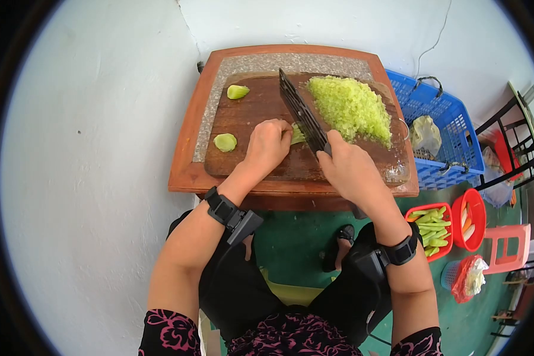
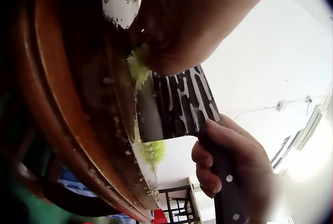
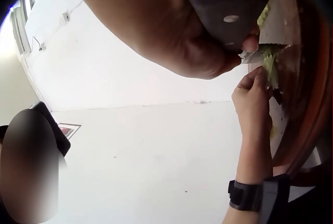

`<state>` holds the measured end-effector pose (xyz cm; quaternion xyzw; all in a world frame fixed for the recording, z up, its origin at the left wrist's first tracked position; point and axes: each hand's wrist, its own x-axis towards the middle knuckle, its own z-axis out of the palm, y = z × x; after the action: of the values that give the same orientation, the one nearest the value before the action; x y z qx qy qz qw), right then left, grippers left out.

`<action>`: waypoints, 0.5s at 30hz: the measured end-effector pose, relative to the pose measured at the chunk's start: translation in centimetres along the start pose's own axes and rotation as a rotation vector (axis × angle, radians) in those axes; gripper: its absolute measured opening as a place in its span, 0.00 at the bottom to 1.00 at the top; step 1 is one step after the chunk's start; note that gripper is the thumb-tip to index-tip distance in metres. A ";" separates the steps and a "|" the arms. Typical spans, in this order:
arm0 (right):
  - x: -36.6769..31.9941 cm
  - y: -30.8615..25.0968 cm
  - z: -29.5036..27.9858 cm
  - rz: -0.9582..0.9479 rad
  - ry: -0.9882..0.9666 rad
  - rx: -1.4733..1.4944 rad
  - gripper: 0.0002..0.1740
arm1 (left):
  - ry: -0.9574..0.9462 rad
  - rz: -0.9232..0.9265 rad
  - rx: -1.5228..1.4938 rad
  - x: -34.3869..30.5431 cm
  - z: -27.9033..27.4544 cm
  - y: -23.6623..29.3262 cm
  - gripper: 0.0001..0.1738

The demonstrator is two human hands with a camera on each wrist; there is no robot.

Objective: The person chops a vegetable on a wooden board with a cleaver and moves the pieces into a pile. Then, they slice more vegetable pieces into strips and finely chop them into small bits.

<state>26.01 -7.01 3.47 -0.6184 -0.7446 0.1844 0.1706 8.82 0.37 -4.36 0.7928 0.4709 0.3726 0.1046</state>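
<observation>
My right hand [image 1: 353,169] grips the black handle of a cleaver [image 1: 302,113], its dark blade patterned and standing on edge over a wooden cutting board [image 1: 252,115]. Just left of the blade, my left hand [image 1: 270,143] holds down a small bundle of pale green vegetable strips [image 1: 298,134] with curled fingers. In the left wrist view the strips [image 2: 138,67] poke out beside the blade [image 2: 182,99], close to the fingers. A heap of finely diced green vegetable [image 1: 351,107] covers the board's right side. Two cut chunks lie at the left, one far [image 1: 238,92], one nearer [image 1: 225,142].
The board lies on a small wooden table [image 1: 187,160] against the wall. To its right stands a blue plastic basket [image 1: 463,142]. On the floor are a red basket of green vegetable pieces [image 1: 433,228], a red basin [image 1: 477,204] and a pink stool [image 1: 519,243].
</observation>
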 end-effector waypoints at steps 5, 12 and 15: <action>-0.4 -0.4 -1.7 0.033 0.022 0.078 0.12 | -0.074 -0.047 -0.044 0.0 -1.3 1.0 0.13; -0.3 -0.4 -0.5 -0.032 0.017 0.005 0.12 | -0.076 0.045 0.079 -0.7 -1.2 1.4 0.15; 0.1 0.0 0.2 -0.056 0.007 -0.046 0.12 | -0.049 0.122 0.137 -1.2 -0.5 1.2 0.11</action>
<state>25.92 -6.95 3.24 -0.6016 -0.7652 0.1602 0.1638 9.00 -1.38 -4.00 0.8342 0.4432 0.3259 0.0386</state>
